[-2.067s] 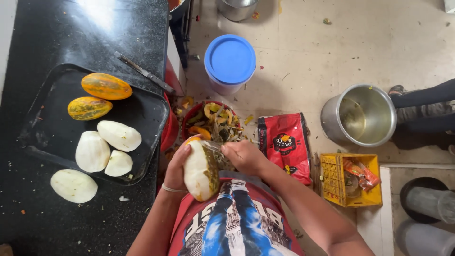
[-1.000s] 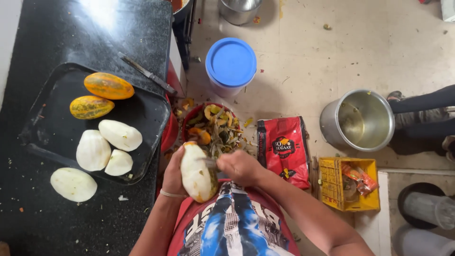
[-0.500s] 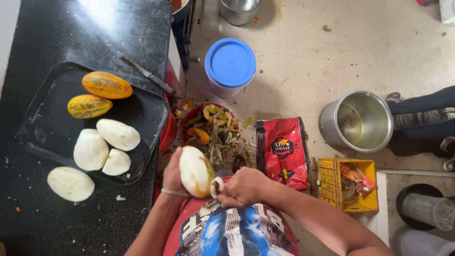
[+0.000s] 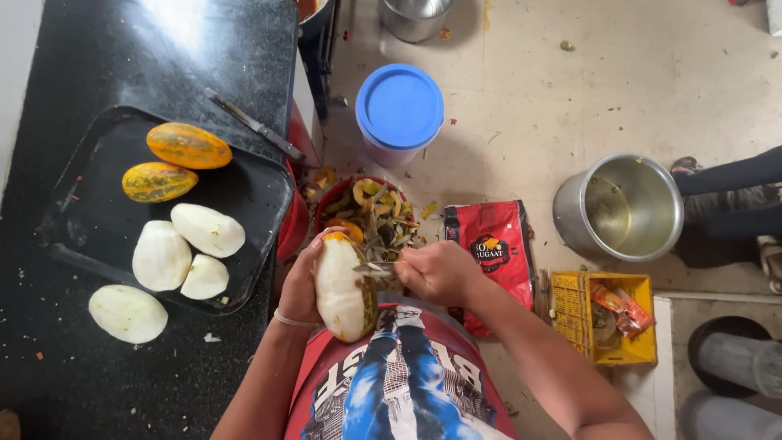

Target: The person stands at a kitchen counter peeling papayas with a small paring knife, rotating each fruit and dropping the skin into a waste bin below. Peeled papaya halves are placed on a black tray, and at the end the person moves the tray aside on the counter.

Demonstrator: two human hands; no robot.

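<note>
My left hand (image 4: 300,281) grips a mostly peeled pale cucumber (image 4: 342,289), held upright over a red bin of peelings (image 4: 371,213). A strip of orange-green skin remains along its right side. My right hand (image 4: 440,273) is closed on a metal peeler (image 4: 373,267), whose blade touches the cucumber's right side. On the black tray (image 4: 252,191) at the left lie two unpeeled orange-green cucumbers (image 4: 187,145) and three peeled white ones (image 4: 208,230).
Another peeled cucumber (image 4: 128,313) lies on the black counter beside the tray. A knife (image 4: 254,124) rests at the tray's far edge. On the floor stand a blue-lidded tub (image 4: 399,106), a steel pot (image 4: 621,208), a red packet (image 4: 495,248) and a yellow crate (image 4: 604,319). Another person's legs (image 4: 733,187) are at the right.
My right hand has moved the peeler back up the cucumber's right side after a downward stroke. The left hand turned the cucumber slightly; more white flesh shows.
</note>
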